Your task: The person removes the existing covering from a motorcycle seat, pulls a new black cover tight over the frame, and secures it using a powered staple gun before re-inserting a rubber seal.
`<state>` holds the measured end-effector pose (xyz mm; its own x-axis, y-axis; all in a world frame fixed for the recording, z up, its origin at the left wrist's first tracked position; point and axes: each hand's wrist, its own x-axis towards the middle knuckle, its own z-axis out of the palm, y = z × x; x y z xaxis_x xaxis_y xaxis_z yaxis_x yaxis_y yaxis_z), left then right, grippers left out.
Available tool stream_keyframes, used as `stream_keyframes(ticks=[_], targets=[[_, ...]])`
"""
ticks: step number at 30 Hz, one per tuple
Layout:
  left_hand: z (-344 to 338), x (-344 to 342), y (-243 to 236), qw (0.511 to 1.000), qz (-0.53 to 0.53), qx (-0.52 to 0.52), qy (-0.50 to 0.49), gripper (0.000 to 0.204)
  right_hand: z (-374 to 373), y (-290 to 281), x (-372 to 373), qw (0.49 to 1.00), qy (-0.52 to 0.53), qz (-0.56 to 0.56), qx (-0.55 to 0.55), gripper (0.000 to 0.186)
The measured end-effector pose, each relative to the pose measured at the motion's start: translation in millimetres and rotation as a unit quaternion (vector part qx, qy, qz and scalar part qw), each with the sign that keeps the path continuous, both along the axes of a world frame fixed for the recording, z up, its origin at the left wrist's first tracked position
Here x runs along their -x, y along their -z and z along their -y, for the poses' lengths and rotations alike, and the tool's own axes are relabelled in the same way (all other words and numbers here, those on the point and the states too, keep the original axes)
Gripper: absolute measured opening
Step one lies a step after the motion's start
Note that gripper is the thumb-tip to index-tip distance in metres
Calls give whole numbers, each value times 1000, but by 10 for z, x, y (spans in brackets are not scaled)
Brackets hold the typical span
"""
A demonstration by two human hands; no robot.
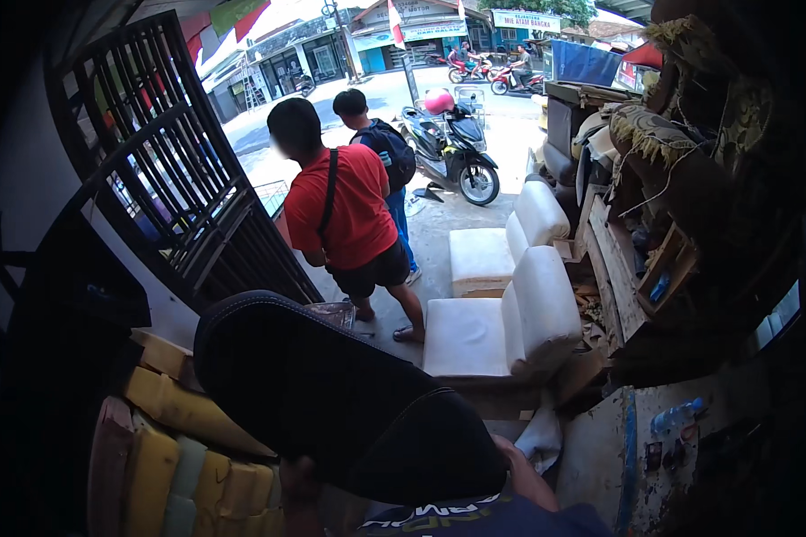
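A long black motorcycle seat [331, 394] with white stitching is held up in front of my body, slanting from the upper left to the lower right. Its rounded, broader end is at the left, near the stacked foam. My right hand [509, 455] grips its lower right end, the fingers partly hidden by the seat. At the near left edge, in shadow, my left hand [300, 476] holds the seat from below; its fingers are hard to make out.
Beyond the seat stand a person in red [358, 192] and another with a backpack [392, 150]. Two white seats [468, 336] sit at centre right. Yellow foam blocks [184, 407] are stacked at lower left, beside a dark metal gate [166, 170]. A scooter [457, 148] is parked outside.
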<state>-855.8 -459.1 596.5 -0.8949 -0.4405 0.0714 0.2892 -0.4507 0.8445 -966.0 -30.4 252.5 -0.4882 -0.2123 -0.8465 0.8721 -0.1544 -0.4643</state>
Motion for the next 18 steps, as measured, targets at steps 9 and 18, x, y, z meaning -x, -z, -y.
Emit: stream_keyframes(ticks=[9,18], targets=[[976,1969,284,996,29,-5,89,77,1078,98,986,997,68,15,-15,44],[2226,3186,62,981,73,-99,148,82,1990,-289,1534,986,158,36,-30,43]])
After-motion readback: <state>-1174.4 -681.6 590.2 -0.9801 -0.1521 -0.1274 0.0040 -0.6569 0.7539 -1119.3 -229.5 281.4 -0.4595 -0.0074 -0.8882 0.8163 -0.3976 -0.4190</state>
